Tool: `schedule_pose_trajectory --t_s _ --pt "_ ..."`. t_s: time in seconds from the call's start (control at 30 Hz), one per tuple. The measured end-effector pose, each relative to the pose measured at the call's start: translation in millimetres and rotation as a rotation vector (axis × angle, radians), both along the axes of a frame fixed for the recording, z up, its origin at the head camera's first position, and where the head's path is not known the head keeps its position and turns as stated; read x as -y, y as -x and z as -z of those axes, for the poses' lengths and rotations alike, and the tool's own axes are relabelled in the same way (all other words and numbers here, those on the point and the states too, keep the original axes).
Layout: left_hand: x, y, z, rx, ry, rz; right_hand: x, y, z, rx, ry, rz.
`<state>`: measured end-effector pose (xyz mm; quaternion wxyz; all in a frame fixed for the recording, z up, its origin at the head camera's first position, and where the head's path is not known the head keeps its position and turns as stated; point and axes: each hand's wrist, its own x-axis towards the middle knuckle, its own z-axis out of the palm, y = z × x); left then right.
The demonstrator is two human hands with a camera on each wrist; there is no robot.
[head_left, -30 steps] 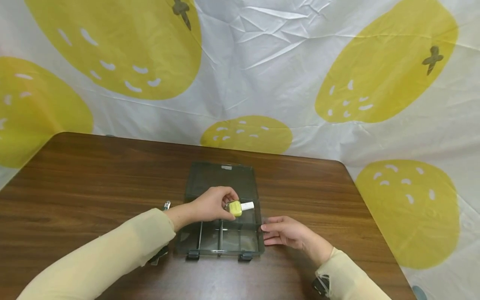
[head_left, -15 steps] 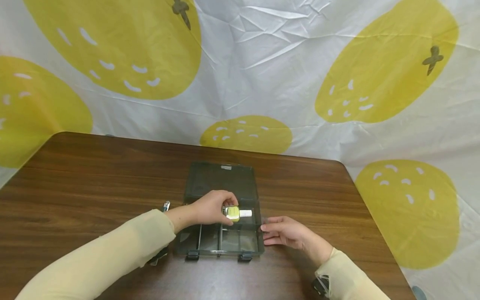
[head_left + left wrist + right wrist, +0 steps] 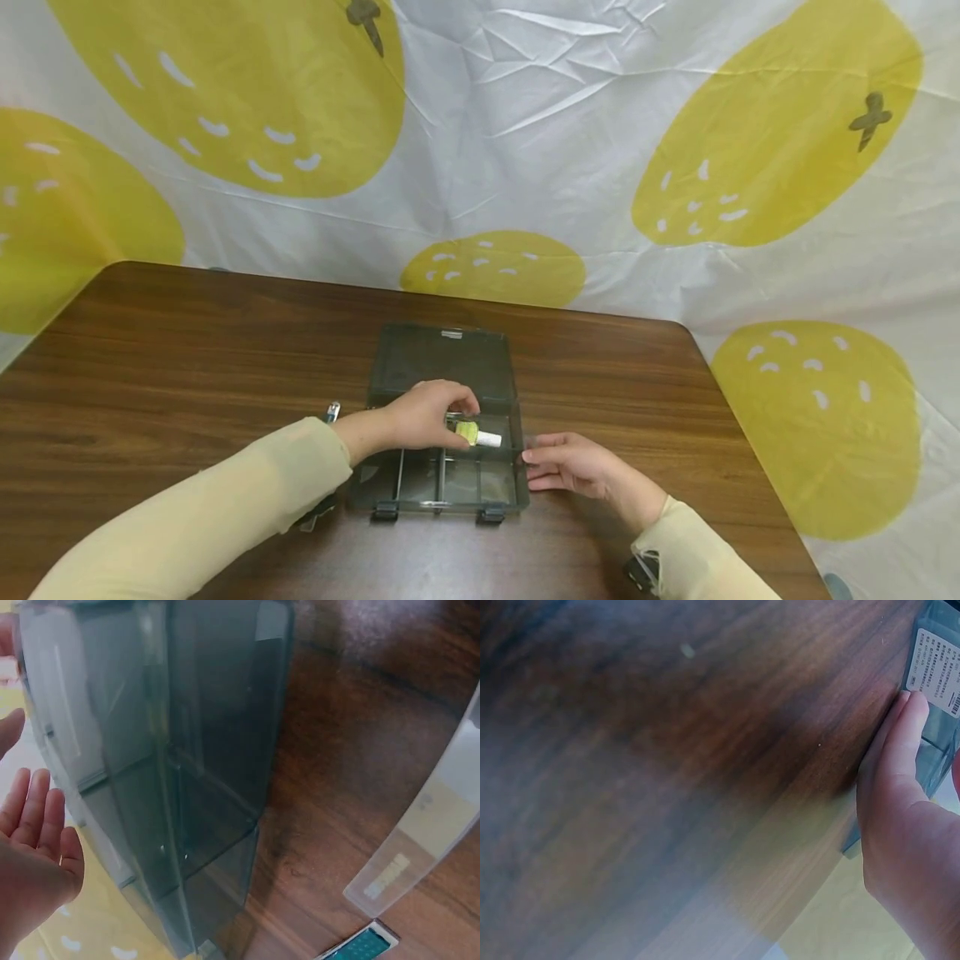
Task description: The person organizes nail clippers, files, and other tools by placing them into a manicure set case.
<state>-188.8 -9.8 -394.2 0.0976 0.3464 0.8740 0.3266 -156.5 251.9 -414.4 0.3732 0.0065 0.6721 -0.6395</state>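
Observation:
A small yellow nail polish bottle [image 3: 467,432] with a white cap lies tilted in a compartment of the dark clear divided box [image 3: 459,505]. My left hand [image 3: 422,414] is over the box, thumb and fingers spread around the bottle. In the left wrist view, the left hand's fingers [image 3: 30,817] are extended with a gap to the thumb. My right hand [image 3: 573,465] touches the box's right side with straight fingers. In the right wrist view, the fingertips [image 3: 915,705] press the side wall beside a white printed label [image 3: 936,671].
The box's lid [image 3: 442,358] lies opened away from me, and two latches stick out at the front. A silver-ended item [image 3: 333,411] lies left of the box, partly behind the left forearm. A lemon-patterned cloth [image 3: 525,167] hangs behind the wooden table [image 3: 247,333].
My left hand has lowered the nail polish bottle into the box, and its fingers have parted from it. My right hand has stayed at the box's side.

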Motion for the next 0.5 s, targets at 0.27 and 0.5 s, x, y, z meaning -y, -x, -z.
schedule_pose_trajectory --t_s 0.27,0.5 --pt "19 5.5 -17.0 0.06 -0.114 -0.055 2 -0.4 -0.9 -0.002 -0.019 -0.006" --pt "52 10.2 -22.6 0.071 -0.166 -0.145 0 0.1 0.9 -0.01 -0.028 -0.002"
